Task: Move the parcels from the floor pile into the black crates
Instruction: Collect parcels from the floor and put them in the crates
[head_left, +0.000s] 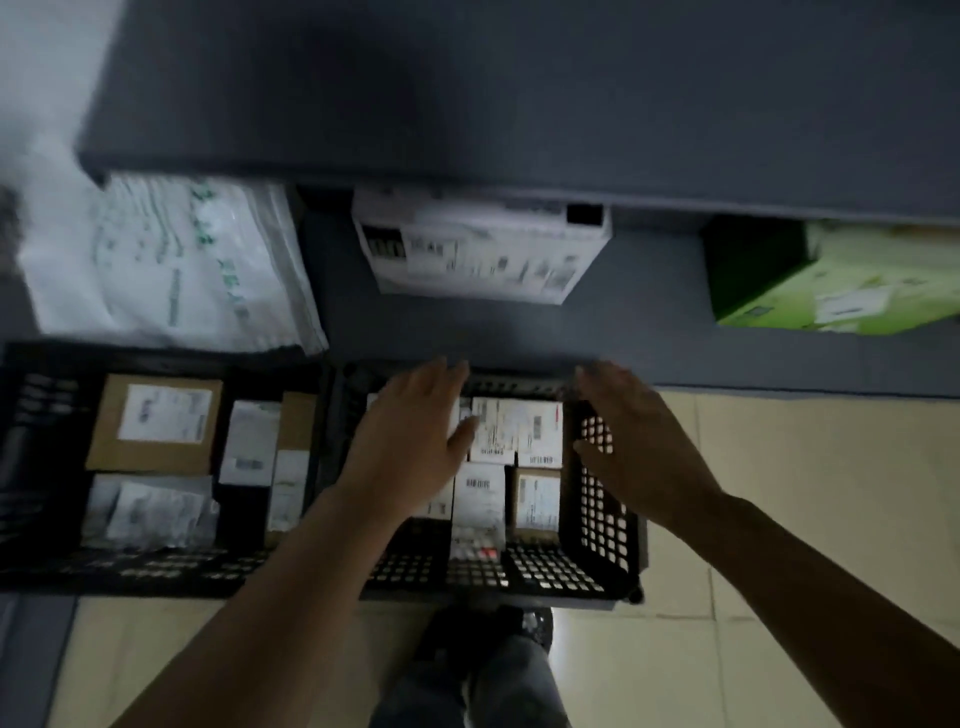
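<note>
- Your left hand (410, 441) hovers flat over the right crate (597, 519), fingers straight and spread wide, holding nothing; whether it touches the parcels below cannot be told.
- Your right hand (639, 441) hangs over the same crate's right wall, fingers relaxed and apart, gripping nothing.
- Right crate: black plastic, square lattice walls, light showing through the holes. Inside, white and brown boxes (514, 431) with printed labels stand packed side by side.
- Left crate (47, 415): same black lattice, touching the right one. It holds a brown carton (156, 423) with a white label, narrow boxes on edge, and a crinkled grey poly bag (150, 512).
- Beyond the crates, under a dark grey shelf (519, 104): a white poly mailer (171, 260) with green print, a white labelled box (483, 249), and a green carton (841, 275) well to the right.
- Floor (779, 493): pale glossy tile; your shoe (483, 634) and denim leg stand just before the right crate.
- Frame dim and motion-blurred; label text unreadable.
</note>
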